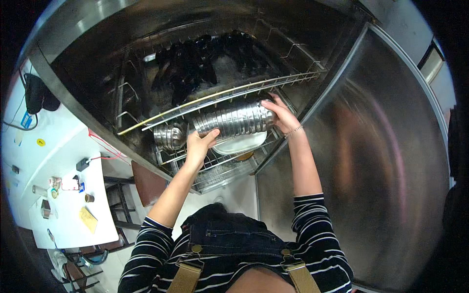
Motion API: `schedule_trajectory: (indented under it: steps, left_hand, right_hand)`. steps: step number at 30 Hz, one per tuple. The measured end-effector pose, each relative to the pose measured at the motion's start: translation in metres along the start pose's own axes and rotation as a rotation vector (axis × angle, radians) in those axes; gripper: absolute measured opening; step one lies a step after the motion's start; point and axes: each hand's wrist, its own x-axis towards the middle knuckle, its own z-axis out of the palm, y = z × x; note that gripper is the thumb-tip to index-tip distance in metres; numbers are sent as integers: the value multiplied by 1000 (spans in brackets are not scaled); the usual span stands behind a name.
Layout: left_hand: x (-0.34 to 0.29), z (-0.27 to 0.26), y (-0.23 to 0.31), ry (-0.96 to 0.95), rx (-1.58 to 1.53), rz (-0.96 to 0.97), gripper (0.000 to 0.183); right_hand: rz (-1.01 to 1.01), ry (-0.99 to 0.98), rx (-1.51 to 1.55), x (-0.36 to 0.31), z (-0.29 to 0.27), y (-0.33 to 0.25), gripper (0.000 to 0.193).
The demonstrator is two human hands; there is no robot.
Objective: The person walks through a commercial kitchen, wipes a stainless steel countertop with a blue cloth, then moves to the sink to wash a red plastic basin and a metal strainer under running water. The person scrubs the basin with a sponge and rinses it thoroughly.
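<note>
A long stack of nested shiny metal bowls (234, 118) lies on its side at the lower wire rack of an open steel cabinet. My left hand (200, 145) grips its left end, with the thumb laid over the bowls. Around the right end curls my right hand (282, 115), thumb on top and the other fingers partly hidden behind. Just left of my left hand sits a shorter stack of metal bowls (169, 136). Below the long stack shows a white dish (242, 144). Above, many black utensils, perhaps spoons (193, 73), are heaped on the upper rack (220, 94).
The upper rack's front rail crosses just above my hands. At the right the cabinet's metal door (361, 146) stands swung out. To the left are the cabinet's side edge (83, 110), a brown chair (148, 181) and a white table (68, 229) with small items.
</note>
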Motion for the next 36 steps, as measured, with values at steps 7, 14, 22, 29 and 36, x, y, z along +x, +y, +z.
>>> schedule_trajectory:
  steps: [7, 14, 22, 29, 36]
  left_hand:
    - [15, -6, 12, -53, -21, -160, 30]
    - [17, -8, 15, 52, 237, -2, 22]
    - [-1, -26, -9, 49, 266, 228, 17]
    - [-98, 12, -5, 291, 950, 846, 77]
    - [-401, 125, -130, -1531, 201, 1598, 12]
  right_hand:
    - [167, 40, -58, 58, -10, 8, 89]
    - [24, 269, -208, 58, -15, 33, 47]
    - [-418, 830, -97, -104, 36, 131, 40]
    - [236, 1173, 153, -411, 150, 315, 24]
    - [230, 1753, 534, -614, 283, 394, 17]
